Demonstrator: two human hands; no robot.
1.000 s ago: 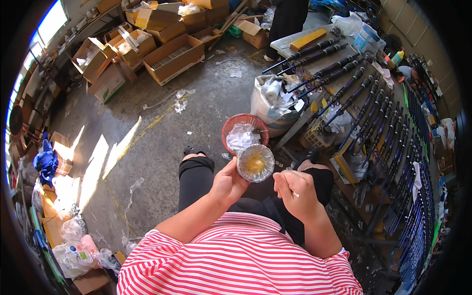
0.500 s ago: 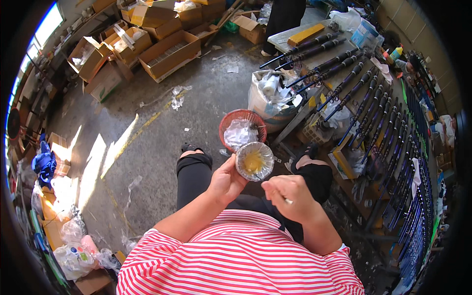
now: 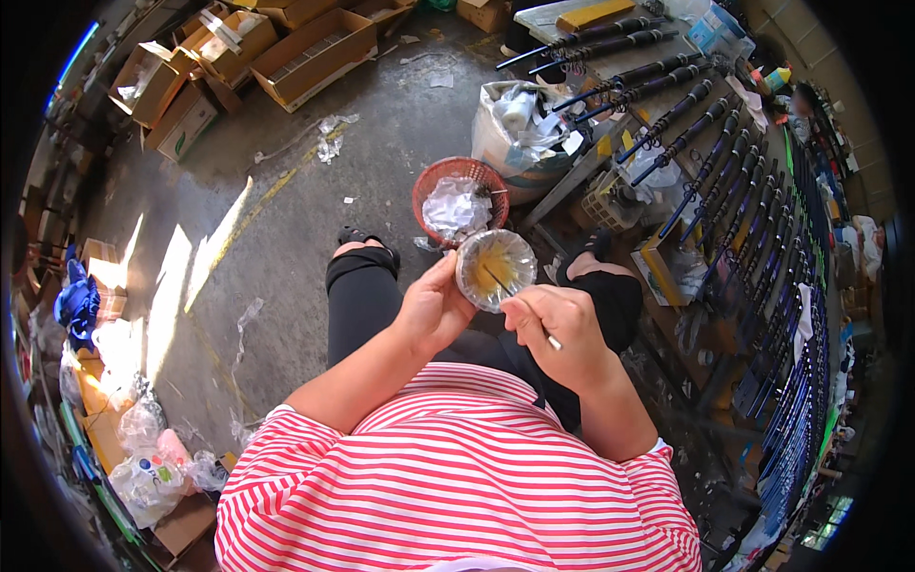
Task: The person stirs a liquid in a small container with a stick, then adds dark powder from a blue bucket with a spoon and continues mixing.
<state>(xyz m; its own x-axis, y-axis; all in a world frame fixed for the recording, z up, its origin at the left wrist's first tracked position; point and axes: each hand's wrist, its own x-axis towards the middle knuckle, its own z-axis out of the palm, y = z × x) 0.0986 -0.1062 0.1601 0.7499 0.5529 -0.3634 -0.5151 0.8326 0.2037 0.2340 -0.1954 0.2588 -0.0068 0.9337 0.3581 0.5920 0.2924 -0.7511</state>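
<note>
My left hand (image 3: 434, 307) grips a small round cup (image 3: 520, 252) lined with clear, crinkled plastic, its fingers around the near-left side. Amber, thick-looking stuff (image 3: 492, 259) lies in the bottom. In my right hand (image 3: 567, 329), closed in a pinch, is a thin stick (image 3: 496, 280); its dark end reaches down into the cup and a white end (image 3: 555, 343) pokes out below the fingers. Both hands are held above my lap. Whether the stick's tip touches the amber stuff is hard to tell.
Just beyond the cup stands a red basket (image 3: 420, 198) with crumpled clear wrapping. Behind it is a white sack (image 3: 488, 148) full of scraps. Many fishing rods (image 3: 701, 176) lie in a row along the right. Cardboard boxes (image 3: 315, 62) stand at the far left; plastic bags (image 3: 148, 486) lie near left.
My right hand has turned and come closer to the cup, and the stick now dips into it. The cup sits slightly higher in the view, which has shifted a little.
</note>
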